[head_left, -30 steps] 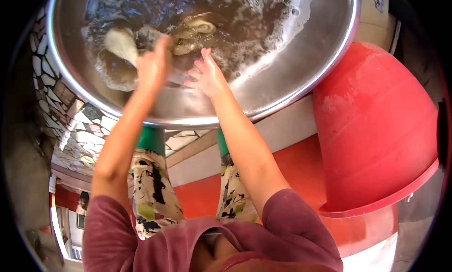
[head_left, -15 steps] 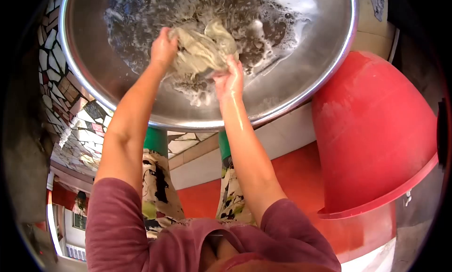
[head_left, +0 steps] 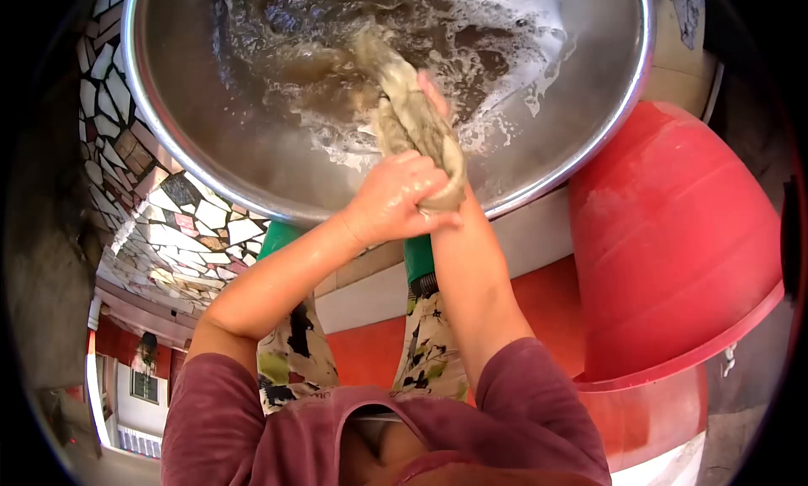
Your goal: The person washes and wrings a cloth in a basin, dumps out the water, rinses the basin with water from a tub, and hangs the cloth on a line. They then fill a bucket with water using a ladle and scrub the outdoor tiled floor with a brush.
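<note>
A wet, pale greenish-beige cloth (head_left: 412, 120) hangs bunched over the near part of a large round metal basin (head_left: 210, 141). My left hand (head_left: 400, 196) is wrapped round the cloth's near end, close to my right forearm. Farther up, my right hand (head_left: 436, 99) is against the cloth's right side, mostly hidden behind it; a few fingertips show. The cloth's far end reaches down to the brown, churning water (head_left: 311, 61), which has white foam at its right.
To the right a big red plastic tub (head_left: 673, 242) lies tilted beside the basin. Stone-mosaic paving (head_left: 185, 225) is at the left, red floor (head_left: 366, 351) below. Green boots (head_left: 418, 259) stand under the basin's near rim.
The cloth, spread between both hands half a second ago, is now bunched lengthwise and nearer to me. My left hand has moved right and down onto its near end. The water has shifted.
</note>
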### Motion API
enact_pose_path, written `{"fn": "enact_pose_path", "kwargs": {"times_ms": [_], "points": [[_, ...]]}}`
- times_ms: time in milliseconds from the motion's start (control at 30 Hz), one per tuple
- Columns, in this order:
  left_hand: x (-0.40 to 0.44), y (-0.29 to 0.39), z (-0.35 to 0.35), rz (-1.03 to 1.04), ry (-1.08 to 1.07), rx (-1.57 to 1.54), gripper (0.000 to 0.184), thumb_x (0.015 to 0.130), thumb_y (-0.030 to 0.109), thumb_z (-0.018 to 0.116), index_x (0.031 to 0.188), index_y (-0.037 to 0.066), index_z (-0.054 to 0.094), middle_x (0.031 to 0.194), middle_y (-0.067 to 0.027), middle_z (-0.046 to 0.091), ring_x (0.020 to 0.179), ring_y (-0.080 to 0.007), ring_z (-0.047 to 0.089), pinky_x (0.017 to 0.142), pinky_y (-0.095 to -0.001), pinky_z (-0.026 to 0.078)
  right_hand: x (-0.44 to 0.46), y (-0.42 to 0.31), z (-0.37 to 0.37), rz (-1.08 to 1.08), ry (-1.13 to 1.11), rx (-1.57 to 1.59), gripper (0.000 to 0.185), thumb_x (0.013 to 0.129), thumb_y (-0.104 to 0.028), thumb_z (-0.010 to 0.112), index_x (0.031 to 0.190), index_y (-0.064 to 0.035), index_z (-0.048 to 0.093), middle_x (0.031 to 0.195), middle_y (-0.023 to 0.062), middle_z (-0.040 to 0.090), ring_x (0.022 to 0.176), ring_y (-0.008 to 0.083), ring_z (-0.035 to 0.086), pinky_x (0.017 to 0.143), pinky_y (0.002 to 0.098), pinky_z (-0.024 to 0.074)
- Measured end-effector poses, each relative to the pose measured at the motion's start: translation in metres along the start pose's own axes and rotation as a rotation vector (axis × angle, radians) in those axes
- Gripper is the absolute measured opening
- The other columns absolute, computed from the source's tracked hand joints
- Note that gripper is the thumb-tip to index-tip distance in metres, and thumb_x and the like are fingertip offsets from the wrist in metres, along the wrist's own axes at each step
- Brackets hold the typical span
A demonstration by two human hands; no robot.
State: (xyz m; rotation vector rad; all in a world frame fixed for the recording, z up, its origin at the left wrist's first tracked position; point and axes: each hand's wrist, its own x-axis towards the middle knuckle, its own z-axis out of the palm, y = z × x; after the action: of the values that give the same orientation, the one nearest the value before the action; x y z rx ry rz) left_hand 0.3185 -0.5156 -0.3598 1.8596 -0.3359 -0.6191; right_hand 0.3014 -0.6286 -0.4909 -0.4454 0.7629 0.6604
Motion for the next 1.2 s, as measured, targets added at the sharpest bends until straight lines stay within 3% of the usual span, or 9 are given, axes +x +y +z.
{"fn": "enact_pose_path", "kwargs": {"times_ms": [167,367,467,633,833,900,1000,1133,1200], "points": [[0.027,-0.140,-0.007,-0.799,0.225,0.012,0.041,0.080,0.045,0.055,0.093,0.007,0.062,0.085,-0.0149,0.065,0.072,-0.0301,0.063,0.067,-0.0369,0.050,-0.028,-0.009,0.054,0.001,0.634,0.202,0.038,0.088,-0.018,0.047,0.123,-0.0045,0.043,0.114,0.0086,0.053,0.104,0.0232,0.052,0.090,0.0398,0.0435],[-0.010,-0.254,-0.035,-1.308,0.816,-0.044,0.042,0.076,0.030,0.057,0.106,0.000,0.055,0.102,-0.0246,0.060,0.092,-0.0397,0.059,0.084,-0.0449,0.044,-0.029,0.008,-0.017,-0.227,0.765,-0.057,0.056,0.086,-0.027,0.058,0.134,-0.0141,0.033,0.129,0.0071,0.044,0.121,0.0280,0.038,0.095,0.0501,0.0334],[-0.015,-0.202,0.009,-1.088,0.405,0.605,0.021,0.076,0.018,0.056,0.095,0.008,0.056,0.095,-0.0155,0.058,0.091,-0.0367,0.054,0.073,-0.0479,0.044,-0.035,0.015,-0.007,0.110,0.520,-0.200,0.074,0.085,-0.042,0.058,0.141,-0.0120,0.020,0.147,0.0112,0.014,0.131,0.0372,0.019,0.097,0.0590,0.0276],[-0.051,-0.014,0.013,-0.046,0.218,0.368,0.032,0.056,-0.001,0.058,0.087,0.007,0.052,0.086,-0.0138,0.049,0.084,-0.0326,0.049,0.075,-0.0437,0.039,-0.020,-0.001,0.005,0.197,0.195,0.125,0.091,0.078,-0.057,0.059,0.142,-0.0093,0.014,0.132,0.0128,0.041,0.115,0.0299,0.046,0.094,0.0446,0.0400],[-0.108,0.065,-0.060,-0.365,0.400,0.092,0.049,0.067,0.001,0.059,0.115,0.002,0.046,0.120,-0.0236,0.043,0.116,-0.0391,0.039,0.099,-0.0421,0.033,-0.097,-0.009,0.062,0.055,0.630,-0.128,0.037,0.087,-0.016,0.051,0.122,-0.0111,0.042,0.108,0.0085,0.055,0.096,0.0249,0.056,0.080,0.0441,0.0488],[-0.131,0.060,-0.070,-0.756,0.558,0.057,0.082,0.080,0.025,0.065,0.141,0.005,0.014,0.139,-0.0236,0.026,0.128,-0.0323,0.030,0.103,-0.0371,0.029,-0.137,-0.012,0.123,-0.034,0.637,-0.071,0.037,0.088,-0.020,0.049,0.123,-0.0130,0.042,0.113,0.0107,0.054,0.105,0.0280,0.053,0.088,0.0487,0.0443],[-0.124,0.122,-0.078,-1.234,0.460,-1.104,0.106,0.074,0.067,0.055,0.142,0.019,-0.011,0.144,-0.0295,0.002,0.131,-0.0476,0.011,0.098,-0.0571,0.029,-0.183,0.006,0.191,-0.268,0.590,-0.358,0.053,0.076,-0.001,0.051,0.128,-0.0043,0.037,0.110,0.0103,0.053,0.096,0.0200,0.053,0.084,0.0320,0.0440],[-0.111,0.182,-0.089,-0.879,0.293,-1.741,0.090,0.077,0.074,0.035,0.139,0.011,0.020,0.137,-0.0246,0.028,0.125,-0.0380,0.034,0.094,-0.0565,0.037,-0.259,-0.007,0.278,-0.256,0.533,-0.462,0.053,0.076,-0.003,0.053,0.126,-0.0022,0.037,0.105,0.0114,0.054,0.097,0.0201,0.053,0.081,0.0312,0.0449],[-0.112,0.198,-0.086,-0.732,0.235,-1.790,0.085,0.079,0.071,0.038,0.136,0.008,0.030,0.133,-0.0223,0.038,0.122,-0.0341,0.041,0.094,-0.0537,0.039,-0.290,-0.009,0.279,-0.417,0.350,-1.124,0.054,0.075,-0.014,0.063,0.123,-0.0023,0.042,0.107,0.0153,0.053,0.107,0.0279,0.048,0.090,0.0360,0.0407]]}}
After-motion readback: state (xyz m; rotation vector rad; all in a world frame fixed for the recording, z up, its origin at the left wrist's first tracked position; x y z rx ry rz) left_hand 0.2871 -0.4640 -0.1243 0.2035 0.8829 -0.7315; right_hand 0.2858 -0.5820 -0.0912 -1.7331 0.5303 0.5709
